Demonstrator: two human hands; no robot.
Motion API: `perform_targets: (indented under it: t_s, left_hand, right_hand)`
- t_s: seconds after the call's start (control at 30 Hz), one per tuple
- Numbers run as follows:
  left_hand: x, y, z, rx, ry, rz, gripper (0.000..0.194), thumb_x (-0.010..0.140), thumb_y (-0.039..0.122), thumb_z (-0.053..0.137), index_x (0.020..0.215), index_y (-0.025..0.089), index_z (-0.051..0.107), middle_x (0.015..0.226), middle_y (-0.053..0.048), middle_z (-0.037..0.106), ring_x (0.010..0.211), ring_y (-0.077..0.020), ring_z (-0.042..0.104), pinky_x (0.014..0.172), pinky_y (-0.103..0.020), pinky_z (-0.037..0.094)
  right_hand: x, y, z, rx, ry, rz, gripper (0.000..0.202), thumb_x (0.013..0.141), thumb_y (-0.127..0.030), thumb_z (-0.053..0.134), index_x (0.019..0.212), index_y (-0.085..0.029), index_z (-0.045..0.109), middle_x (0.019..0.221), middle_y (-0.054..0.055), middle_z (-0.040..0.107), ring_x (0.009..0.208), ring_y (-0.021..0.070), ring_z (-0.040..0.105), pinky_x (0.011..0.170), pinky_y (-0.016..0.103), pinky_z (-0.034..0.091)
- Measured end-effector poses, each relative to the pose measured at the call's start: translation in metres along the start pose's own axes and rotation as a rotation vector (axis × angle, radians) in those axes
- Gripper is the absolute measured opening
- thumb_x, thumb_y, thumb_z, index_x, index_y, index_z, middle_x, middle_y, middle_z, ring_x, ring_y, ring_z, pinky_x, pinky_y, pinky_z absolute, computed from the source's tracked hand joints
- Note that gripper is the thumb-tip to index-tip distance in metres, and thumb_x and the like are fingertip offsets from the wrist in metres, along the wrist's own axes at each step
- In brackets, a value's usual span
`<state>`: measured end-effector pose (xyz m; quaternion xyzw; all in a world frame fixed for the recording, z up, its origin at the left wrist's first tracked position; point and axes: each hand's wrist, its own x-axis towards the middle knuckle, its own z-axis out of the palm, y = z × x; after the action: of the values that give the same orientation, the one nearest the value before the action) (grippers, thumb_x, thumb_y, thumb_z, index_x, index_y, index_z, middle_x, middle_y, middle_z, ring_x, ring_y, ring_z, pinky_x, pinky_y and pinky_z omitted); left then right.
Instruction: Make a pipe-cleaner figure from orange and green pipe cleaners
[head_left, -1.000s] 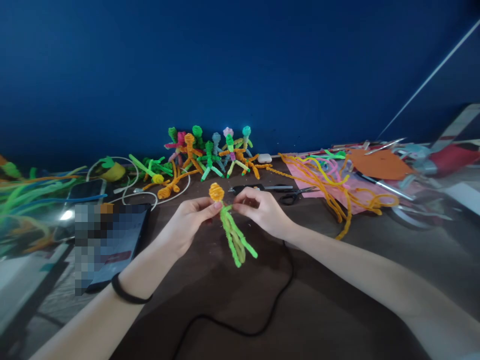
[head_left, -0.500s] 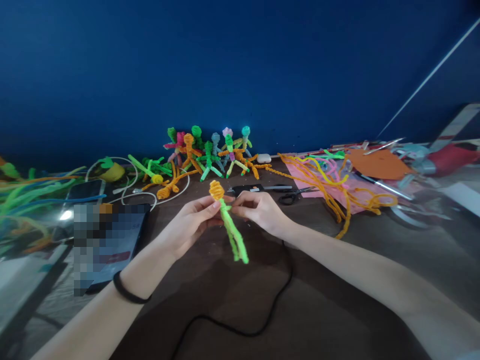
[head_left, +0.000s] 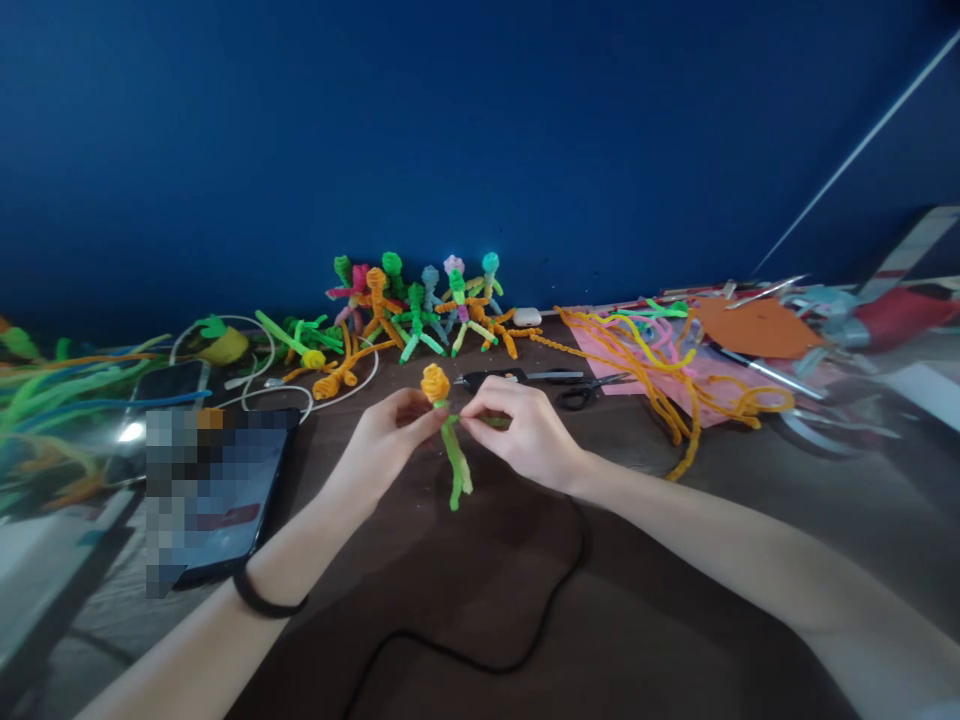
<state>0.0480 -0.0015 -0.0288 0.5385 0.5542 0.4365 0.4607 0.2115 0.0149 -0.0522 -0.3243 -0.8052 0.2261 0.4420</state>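
Between finger and thumb, my left hand [head_left: 390, 435] grips a pipe-cleaner figure [head_left: 457, 470] just below its coiled orange head [head_left: 435, 383]. Two light green strands hang down from the figure like legs. Close on its right side, my right hand [head_left: 525, 430] is closed in a pinch on a green pipe cleaner [head_left: 491, 422] that reaches across to the figure's neck. The fingertips of both hands are close together, and the far fingers of each are partly hidden.
Several finished pipe-cleaner figures [head_left: 418, 320] stand by the blue wall. Behind my right hand lie a black glue gun [head_left: 491, 379] and scissors [head_left: 577, 396]. Orange pipe cleaners [head_left: 667, 400] spread over pink paper [head_left: 607, 370] at right. A tablet [head_left: 232, 520] lies left; a black cord [head_left: 525, 655] crosses the front.
The figure has turned, its legs now hanging straighter and further left. My right hand has drawn a green strand out sideways from its neck. Both hands stay in nearly the same place.
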Motion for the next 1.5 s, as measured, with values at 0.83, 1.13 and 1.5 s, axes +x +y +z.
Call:
perform_targets:
  t_s: [0.83,1.13,1.5]
  left_hand:
    - [0.002,-0.011,-0.006,-0.55,-0.31,-0.224,0.014,0.065,0.016,0.07,0.079,0.017,0.071,0.064,0.001,0.064,0.057,-0.0061,0.054,0.059,-0.016,0.044]
    - [0.001,-0.009,-0.003,-0.514,-0.299,-0.239,0.017,0.07,0.018,0.063,0.087,0.017,0.068,0.073,-0.002,0.066,0.066,-0.0098,0.058,0.064,-0.019,0.045]
    - [0.002,-0.011,0.001,-0.07,-0.029,-0.019,0.021,0.065,0.034,0.066,0.071,0.015,0.061,0.065,0.001,0.058,0.063,-0.0124,0.054,0.058,-0.022,0.042]
  right_hand:
    - [0.006,0.004,-0.002,0.199,-0.025,0.249,0.014,0.074,-0.028,0.061,0.07,-0.015,0.061,0.069,0.0,0.057,0.063,0.0099,0.051,0.058,0.023,0.039]
    - [0.004,0.007,0.001,0.266,-0.036,0.307,0.012,0.074,-0.025,0.06,0.071,-0.014,0.061,0.067,0.0,0.059,0.06,0.0096,0.052,0.057,0.022,0.04]
    - [0.001,0.003,0.0,0.079,0.014,0.148,0.008,0.074,-0.016,0.058,0.066,-0.014,0.06,0.065,-0.001,0.054,0.061,0.0081,0.049,0.056,0.02,0.038]
